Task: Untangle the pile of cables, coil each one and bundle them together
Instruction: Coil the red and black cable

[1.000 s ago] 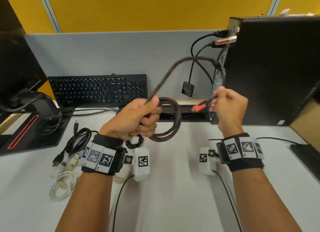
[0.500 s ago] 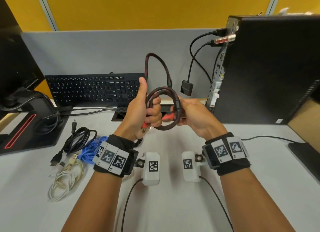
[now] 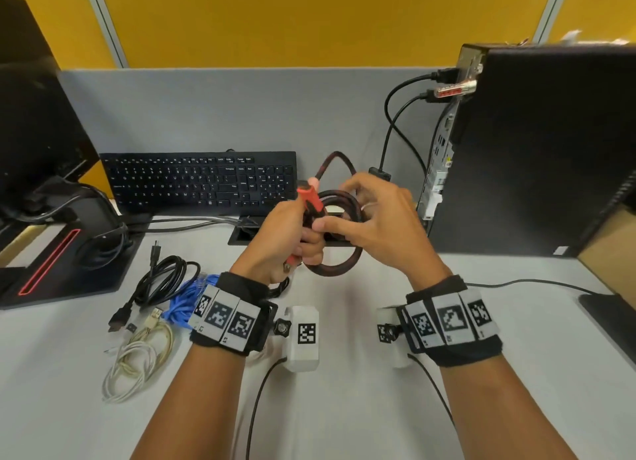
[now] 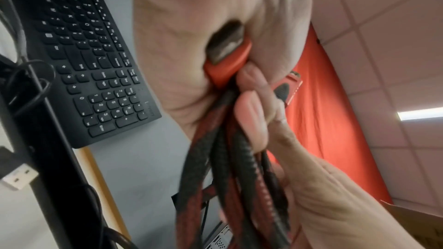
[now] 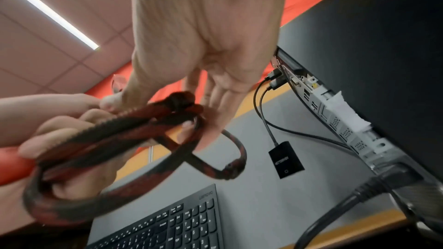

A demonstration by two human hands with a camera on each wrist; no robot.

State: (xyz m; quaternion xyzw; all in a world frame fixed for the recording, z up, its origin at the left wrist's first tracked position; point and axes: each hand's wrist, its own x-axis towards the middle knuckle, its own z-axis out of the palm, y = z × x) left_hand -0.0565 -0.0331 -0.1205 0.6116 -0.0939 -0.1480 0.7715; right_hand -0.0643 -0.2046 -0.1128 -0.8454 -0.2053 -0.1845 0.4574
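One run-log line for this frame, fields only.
step: coiling red-black braided cable | left hand: grips coil and red plug | right hand: fingers on last loop | desk: black, blue, white cables wait

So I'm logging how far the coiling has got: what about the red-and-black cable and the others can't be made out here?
- Number of loops in the red-and-black cable: left hand and right hand cover the coil in the head view; both wrist views are blurred.
- Blue cable: partly behind the left wrist band.
- Cable under the left hand: mostly hidden, type unclear.
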